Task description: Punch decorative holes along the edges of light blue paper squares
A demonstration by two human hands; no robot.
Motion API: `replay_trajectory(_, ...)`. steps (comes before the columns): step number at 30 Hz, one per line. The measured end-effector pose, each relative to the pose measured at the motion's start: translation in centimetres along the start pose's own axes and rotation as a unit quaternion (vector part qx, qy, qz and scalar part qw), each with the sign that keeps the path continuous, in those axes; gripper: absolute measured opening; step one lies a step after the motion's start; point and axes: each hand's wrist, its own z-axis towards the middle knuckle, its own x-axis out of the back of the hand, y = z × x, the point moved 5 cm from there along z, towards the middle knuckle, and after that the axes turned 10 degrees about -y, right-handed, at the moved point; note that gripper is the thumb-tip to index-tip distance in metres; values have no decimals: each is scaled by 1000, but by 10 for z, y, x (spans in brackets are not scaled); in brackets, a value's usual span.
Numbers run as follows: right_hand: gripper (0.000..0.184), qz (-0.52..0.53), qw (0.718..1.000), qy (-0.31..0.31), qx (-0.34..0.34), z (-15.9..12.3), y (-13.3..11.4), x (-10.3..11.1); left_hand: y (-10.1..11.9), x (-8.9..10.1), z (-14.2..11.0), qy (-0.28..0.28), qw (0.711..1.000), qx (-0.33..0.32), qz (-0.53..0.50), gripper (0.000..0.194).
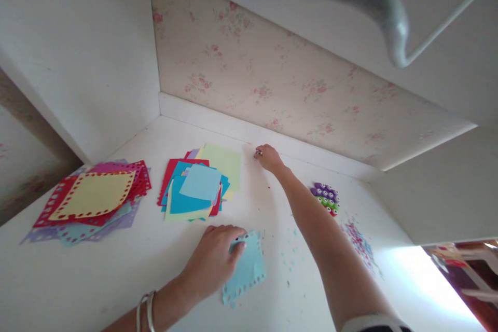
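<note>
Left hand: the left hand (218, 255) has its thumb and fingers closed on the upper left part of the light blue sheet, at the near middle of the white surface (155, 270); two bangles (146, 311) circle the wrist.
Light blue sheet: the light blue sheet (251, 267) lies under the left fingertips, with small holes along its edges.
Right hand: the right hand (270, 158) reaches to the back of the surface, near the wall strip, fingertips pinched together on a small item.
Small item: the small item (258, 153) shows dark purple and white; too little of it is visible to tell more.
Punched stack: at the far left, the punched stack (93, 194) has a pale yellow sheet on top, with red, purple and light blue sheets below, fanned unevenly.
Plain stack: between the punched stack and the right hand, the plain stack (200, 182) mixes blue, red, pale green and yellow sheets, a light blue one uppermost.
Eyed pieces: right of the right forearm, the eyed pieces (326, 197) sit close together in purple, green and red.
Paper bits: the multicoloured bits (360, 244) lie scattered just beside them, nearer the camera; light blue bits (290, 251) lie between the sheet and the right forearm.
</note>
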Motion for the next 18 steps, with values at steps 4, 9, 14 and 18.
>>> replay_trajectory(4,17,40,999,14,16,-37,10,-5,1,5,3,-22,998,11,-58,25)
replay_trajectory(9,23,129,988,68,45,-110,14,-16,0,9,4,-35,993,19,-113,21)
replay_trajectory(14,24,247,960,120,57,-199,-7,-37,-1,7,5,-43,992,15,-119,26)
replay_trajectory(18,25,414,901,125,45,-253,-28,-59,-2,3,7,-44,994,20,-100,32)
